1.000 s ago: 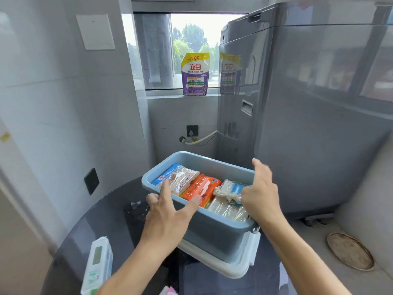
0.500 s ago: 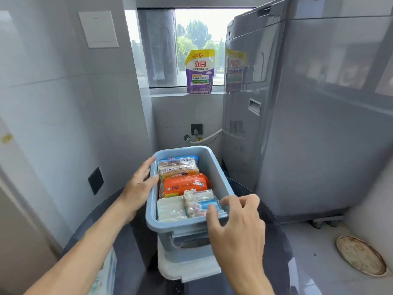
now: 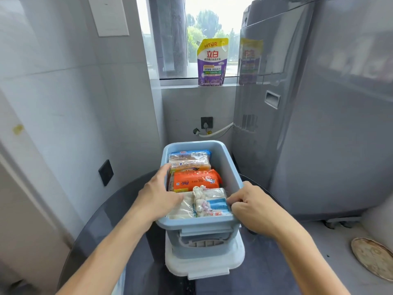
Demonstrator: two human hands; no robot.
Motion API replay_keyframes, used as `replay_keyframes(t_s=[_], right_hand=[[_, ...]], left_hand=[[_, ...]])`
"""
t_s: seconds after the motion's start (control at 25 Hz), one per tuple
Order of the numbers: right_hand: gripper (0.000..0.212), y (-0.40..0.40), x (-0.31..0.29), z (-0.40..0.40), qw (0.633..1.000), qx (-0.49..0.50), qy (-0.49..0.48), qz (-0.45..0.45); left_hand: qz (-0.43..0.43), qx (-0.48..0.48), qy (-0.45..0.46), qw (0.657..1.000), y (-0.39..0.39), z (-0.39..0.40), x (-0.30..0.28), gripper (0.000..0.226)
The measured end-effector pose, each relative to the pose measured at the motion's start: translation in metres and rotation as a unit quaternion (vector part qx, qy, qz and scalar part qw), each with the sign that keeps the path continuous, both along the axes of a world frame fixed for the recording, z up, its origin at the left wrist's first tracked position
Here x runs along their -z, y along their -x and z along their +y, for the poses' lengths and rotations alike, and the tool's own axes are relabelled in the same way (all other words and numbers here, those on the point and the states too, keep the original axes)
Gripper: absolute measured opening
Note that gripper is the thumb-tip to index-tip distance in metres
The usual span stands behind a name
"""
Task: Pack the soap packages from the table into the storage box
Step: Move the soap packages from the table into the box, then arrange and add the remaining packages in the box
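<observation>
The blue storage box [image 3: 225,155] stands lengthwise in front of me on a white lid [image 3: 204,266]. Inside lie several soap packages: a blue and orange one [image 3: 189,159] at the far end, an orange one [image 3: 195,182] in the middle, and a clear one [image 3: 184,210] beside a blue and white one [image 3: 215,206] at the near end. My left hand [image 3: 158,194] reaches over the left rim, its fingers lying flat on the clear package. My right hand [image 3: 253,207] grips the near right rim, with its fingertips curled inside against the blue and white package.
The box and lid sit on a dark round glass table [image 3: 119,209]. A grey washing machine [image 3: 319,124] stands close on the right. A purple detergent pouch [image 3: 212,62] is on the window sill. A round disc [image 3: 372,258] lies on the floor at the right.
The box has been turned from skewed to lengthwise. My left hand moved from outside the left wall onto the packages. My right hand slid from the near rim to the near right corner.
</observation>
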State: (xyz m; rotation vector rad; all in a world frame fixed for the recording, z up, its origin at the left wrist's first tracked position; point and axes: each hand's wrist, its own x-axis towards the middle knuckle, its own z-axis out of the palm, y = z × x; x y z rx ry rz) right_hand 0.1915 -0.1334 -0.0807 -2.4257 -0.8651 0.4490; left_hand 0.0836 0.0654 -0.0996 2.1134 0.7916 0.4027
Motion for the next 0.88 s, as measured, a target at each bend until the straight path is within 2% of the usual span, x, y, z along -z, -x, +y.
replay_keyframes(t_s=[0.12, 0.2, 0.28, 0.32, 0.36, 0.4, 0.44, 0.48, 0.52, 0.56, 0.64, 0.72, 0.8, 0.88], right_hand=[[0.032, -0.004, 0.006, 0.001, 0.999, 0.009, -0.030, -0.020], [0.035, 0.006, 0.016, 0.004, 0.990, 0.065, -0.092, -0.090], [0.045, 0.024, 0.030, 0.002, 0.955, 0.114, -0.188, -0.201], [0.046, 0.034, 0.040, 0.001, 0.930, 0.118, -0.236, -0.255], [0.045, 0.043, 0.049, 0.002, 0.909, 0.114, -0.273, -0.293], [0.043, 0.048, 0.054, 0.004, 0.899, 0.115, -0.290, -0.308], [0.041, 0.050, 0.058, 0.006, 0.895, 0.123, -0.297, -0.308], [0.039, 0.052, 0.059, 0.008, 0.895, 0.130, -0.301, -0.302], [0.036, 0.052, 0.058, 0.009, 0.895, 0.131, -0.309, -0.293], [0.035, 0.053, 0.057, 0.009, 0.895, 0.129, -0.318, -0.285], [0.034, 0.052, 0.056, 0.008, 0.896, 0.128, -0.325, -0.273], [0.033, 0.053, 0.057, 0.007, 0.893, 0.129, -0.329, -0.279], [0.033, 0.054, 0.057, 0.007, 0.892, 0.128, -0.331, -0.280], [0.033, 0.053, 0.055, 0.006, 0.894, 0.126, -0.328, -0.278]], left_hand=[[0.005, -0.022, -0.015, 1.000, 0.000, -0.002, 0.000, 0.078], [-0.030, -0.025, 0.056, 0.998, 0.006, -0.003, -0.008, 0.069], [-0.061, -0.020, 0.123, 0.990, 0.024, 0.000, -0.013, 0.045], [-0.045, -0.031, 0.086, 0.995, 0.040, 0.006, -0.012, 0.036], [0.014, -0.043, 0.000, 0.999, 0.056, 0.016, -0.012, 0.034], [0.114, -0.051, -0.108, 0.986, 0.073, 0.027, -0.007, 0.040], [0.231, -0.040, -0.191, 0.953, 0.088, 0.036, 0.000, 0.052], [0.328, -0.014, -0.208, 0.921, 0.099, 0.042, 0.007, 0.067], [0.389, 0.010, -0.171, 0.905, 0.108, 0.045, 0.013, 0.078], [0.416, 0.027, -0.109, 0.903, 0.114, 0.045, 0.019, 0.080], [0.402, 0.045, -0.024, 0.914, 0.118, 0.048, 0.031, 0.065], [0.348, 0.039, -0.007, 0.937, 0.118, 0.057, 0.036, 0.049], [0.269, 0.011, -0.001, 0.963, 0.118, 0.067, 0.030, 0.041], [0.154, -0.022, -0.002, 0.988, 0.115, 0.071, 0.018, 0.042]])
